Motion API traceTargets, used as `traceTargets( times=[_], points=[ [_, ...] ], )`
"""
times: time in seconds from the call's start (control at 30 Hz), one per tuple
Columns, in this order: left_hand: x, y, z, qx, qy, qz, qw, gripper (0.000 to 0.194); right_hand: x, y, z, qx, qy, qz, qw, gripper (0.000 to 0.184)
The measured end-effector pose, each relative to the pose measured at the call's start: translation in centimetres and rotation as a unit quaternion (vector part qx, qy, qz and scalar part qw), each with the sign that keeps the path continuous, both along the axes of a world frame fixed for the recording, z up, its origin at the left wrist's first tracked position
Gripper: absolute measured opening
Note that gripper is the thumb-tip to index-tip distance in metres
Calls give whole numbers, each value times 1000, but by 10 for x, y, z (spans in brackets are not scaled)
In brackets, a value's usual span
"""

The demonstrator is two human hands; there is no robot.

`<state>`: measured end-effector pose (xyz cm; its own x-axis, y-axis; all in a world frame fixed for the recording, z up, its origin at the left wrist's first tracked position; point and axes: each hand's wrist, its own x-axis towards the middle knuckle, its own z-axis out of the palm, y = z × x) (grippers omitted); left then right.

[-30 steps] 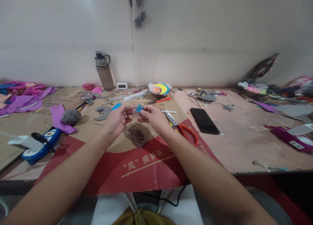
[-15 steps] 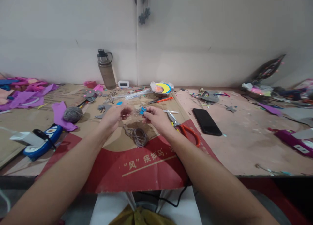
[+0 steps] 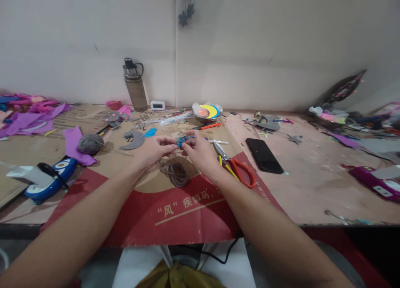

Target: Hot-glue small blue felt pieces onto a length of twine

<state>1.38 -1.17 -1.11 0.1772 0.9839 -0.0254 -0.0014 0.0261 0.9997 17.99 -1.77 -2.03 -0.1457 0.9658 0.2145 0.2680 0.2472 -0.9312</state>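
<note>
A small blue felt-like piece (image 3: pixel 180 142), roughly star-shaped, is held between both hands above the cardboard sheet (image 3: pixel 200 227). My left hand (image 3: pixel 153 151) pinches its left side with thumb and fingertips. From the right, my right hand (image 3: pixel 200 149) grips it with bent fingers, which partly hide it. A coil of grey-brown cord (image 3: pixel 178 174) lies just below the hands. Left of them are a grey crescent (image 3: pixel 136 141) and another blue piece (image 3: pixel 150 132). Scissors with red handles (image 3: pixel 246 175) and a yellow-handled tool (image 3: pixel 229 169) rest by my right wrist.
A black phone (image 3: pixel 264 155) lies to the right. At the back stand a bottle (image 3: pixel 136 88), a small white clock (image 3: pixel 158 105) and a bowl (image 3: pixel 206 118) of craft bits. A grey yarn ball (image 3: pixel 90 143) and a blue power strip (image 3: pixel 51 181) are at left.
My left hand has moved right and closed onto the blue piece, which only my right hand held before. The crescent and second blue piece show more fully now.
</note>
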Motion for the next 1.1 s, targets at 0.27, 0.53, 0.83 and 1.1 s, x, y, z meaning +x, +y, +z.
traceTargets(
  times=[0.27, 0.53, 0.83, 1.1],
  points=[
    [0, 0, -3, 70, 96, 92, 989, 16, 2, -3, 2, 179, -232, -63, 954, 16],
    [5, -9, 9, 105, 223, 94, 965, 20, -2, -8, 11, 183, -166, -63, 967, 16],
    [7, -14, 18, 107, 187, 96, 972, 12, 3, -8, 14, 229, -163, -31, 959, 7],
    [3, -12, 14, 110, 184, 102, 971, 15, 0, -1, 2, 143, -65, 12, 988, 30]
  ],
)
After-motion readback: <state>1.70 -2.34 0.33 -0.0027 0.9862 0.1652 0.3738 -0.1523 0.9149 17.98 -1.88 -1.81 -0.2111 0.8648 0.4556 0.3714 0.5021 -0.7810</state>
